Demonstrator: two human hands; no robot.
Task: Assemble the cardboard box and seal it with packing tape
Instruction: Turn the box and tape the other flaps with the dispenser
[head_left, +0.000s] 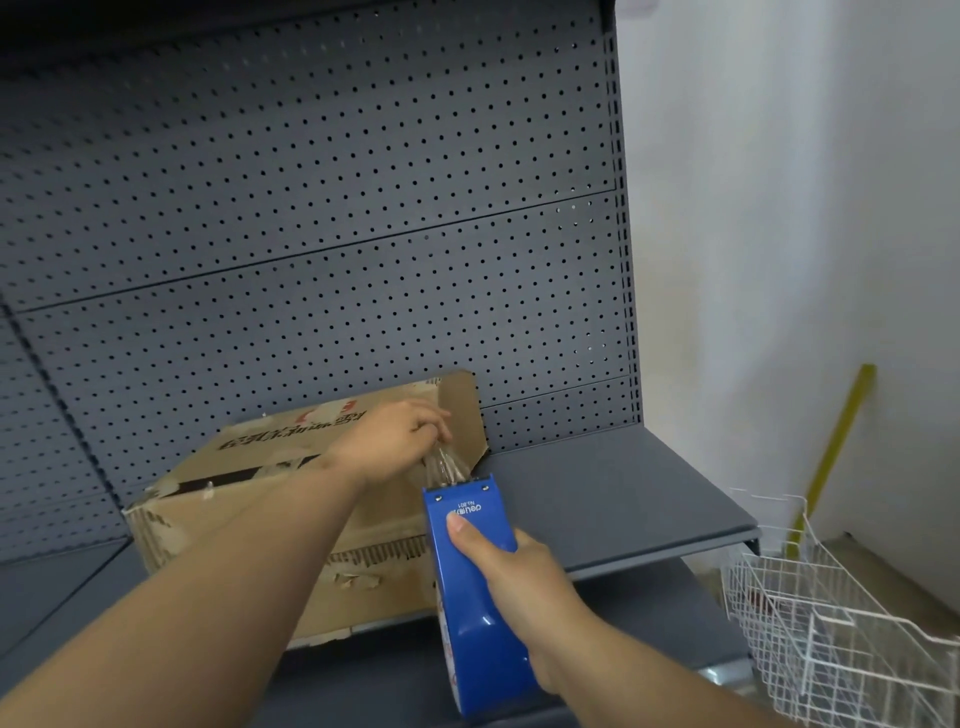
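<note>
A worn brown cardboard box (249, 499) with dark printed characters and torn patches lies on a dark grey shelf (613, 499). One end flap stands up at its right end. My right hand (514, 577) grips a blue packing tape dispenser (478, 597), thumb on top, its mouth pointing at the box's right end. My left hand (395, 441) reaches over the box and pinches the clear tape strip (447, 465) pulled from the dispenser, close to the raised flap.
A grey perforated back panel (311, 208) rises behind the shelf. A lower shelf edge (675, 670) juts out beneath. White wire baskets (831, 623) stand at the lower right. A yellow pole (836, 447) leans on the white wall (779, 208).
</note>
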